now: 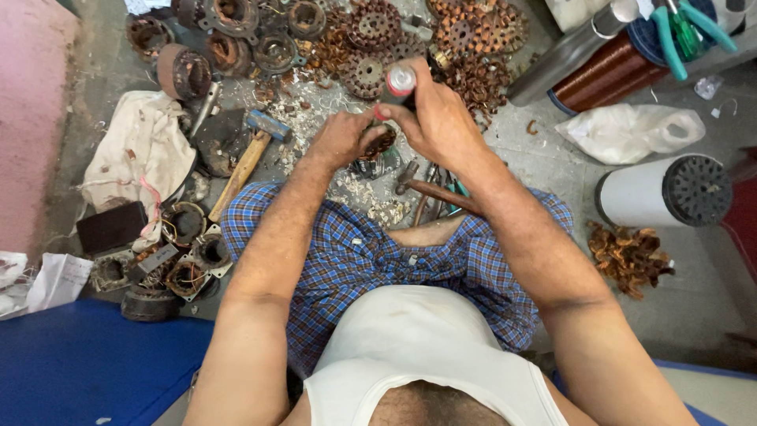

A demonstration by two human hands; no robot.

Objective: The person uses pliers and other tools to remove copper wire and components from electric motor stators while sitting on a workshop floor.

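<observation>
Your right hand (pixel 438 118) grips a screwdriver (pixel 397 88) by its handle; your left hand (pixel 341 138) clamps the small motor core (pixel 380 144). It looks heavy, stiff and sharp-edged: hold its rim.

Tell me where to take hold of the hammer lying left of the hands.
Take the hammer by its wooden handle, near the free lower end by the checked cloth. The handle lies bare and slanted, and its blue head sits up among the metal scraps. Come from above on the left side, since the left hand and forearm crowd its right.
</observation>
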